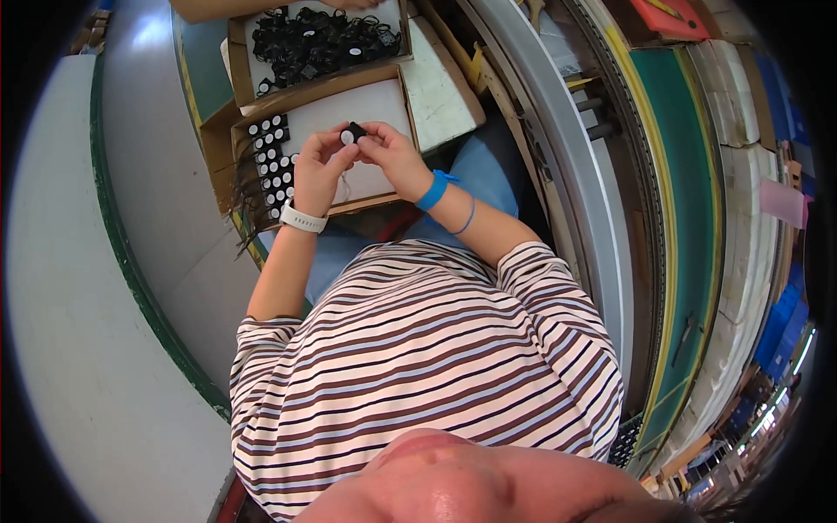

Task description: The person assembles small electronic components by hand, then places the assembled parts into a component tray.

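Both of my hands meet over a shallow cardboard tray (384, 105) on my lap. My left hand (319, 170), with a white watch on the wrist, and my right hand (392, 157), with a blue wristband, pinch one small black part with a white round face (352, 133) between their fingertips. Along the tray's left side stand rows of the same small black parts with white tops (272, 161). The rest of the tray is a bare white sheet.
A second cardboard box (261, 96) beyond the tray is heaped with loose black parts (318, 42). Another person's forearm (218, 9) lies across the top edge. A grey floor is at left, a conveyor frame and green belt (689, 174) at right.
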Motion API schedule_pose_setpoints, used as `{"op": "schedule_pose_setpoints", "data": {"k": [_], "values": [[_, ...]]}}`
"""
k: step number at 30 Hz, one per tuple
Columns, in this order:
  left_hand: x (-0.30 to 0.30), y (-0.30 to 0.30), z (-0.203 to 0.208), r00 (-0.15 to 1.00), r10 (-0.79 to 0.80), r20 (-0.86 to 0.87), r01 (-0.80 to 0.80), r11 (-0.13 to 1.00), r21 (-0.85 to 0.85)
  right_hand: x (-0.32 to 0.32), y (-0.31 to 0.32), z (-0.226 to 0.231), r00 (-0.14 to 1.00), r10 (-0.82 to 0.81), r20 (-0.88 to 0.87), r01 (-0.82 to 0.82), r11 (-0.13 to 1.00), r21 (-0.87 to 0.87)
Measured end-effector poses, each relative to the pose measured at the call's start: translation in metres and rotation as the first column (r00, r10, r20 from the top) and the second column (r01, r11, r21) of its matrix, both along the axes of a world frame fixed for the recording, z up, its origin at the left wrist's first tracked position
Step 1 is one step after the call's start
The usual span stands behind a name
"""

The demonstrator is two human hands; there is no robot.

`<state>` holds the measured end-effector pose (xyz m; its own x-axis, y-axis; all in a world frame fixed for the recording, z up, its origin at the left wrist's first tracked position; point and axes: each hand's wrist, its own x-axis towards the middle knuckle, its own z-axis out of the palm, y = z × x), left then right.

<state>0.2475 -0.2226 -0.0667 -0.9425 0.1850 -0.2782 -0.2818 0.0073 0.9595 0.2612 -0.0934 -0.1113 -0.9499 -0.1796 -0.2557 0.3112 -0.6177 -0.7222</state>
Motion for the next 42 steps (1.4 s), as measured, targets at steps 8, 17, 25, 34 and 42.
{"op": "schedule_pose_setpoints", "data": {"k": [8, 17, 25, 34, 42], "values": [[-0.007, -0.006, -0.001, 0.947, -0.200, -0.250, 0.179, 0.978, -0.105, -0.007, 0.018, -0.007, 0.914, 0.400, 0.065, -0.308, 0.788, -0.533], [-0.017, -0.012, 0.013, 0.602, -0.585, -0.544, -0.049, 0.653, -0.755, -0.004, 0.017, -0.008, 0.867, 0.488, 0.099, -0.461, 0.862, -0.213], [-0.035, -0.040, 0.008, 0.967, 0.223, -0.127, -0.232, 0.971, -0.062, -0.007, 0.026, 0.008, 0.906, 0.368, -0.210, -0.129, 0.711, 0.691], [-0.043, -0.059, 0.001, 0.976, 0.204, 0.070, -0.216, 0.921, 0.325, 0.000, 0.039, 0.016, 0.790, 0.448, -0.418, 0.214, 0.438, 0.873], [-0.042, -0.065, -0.012, 0.970, 0.231, 0.081, -0.244, 0.930, 0.276, 0.006, 0.046, 0.030, 0.849, 0.524, -0.069, -0.466, 0.803, 0.372]]}}
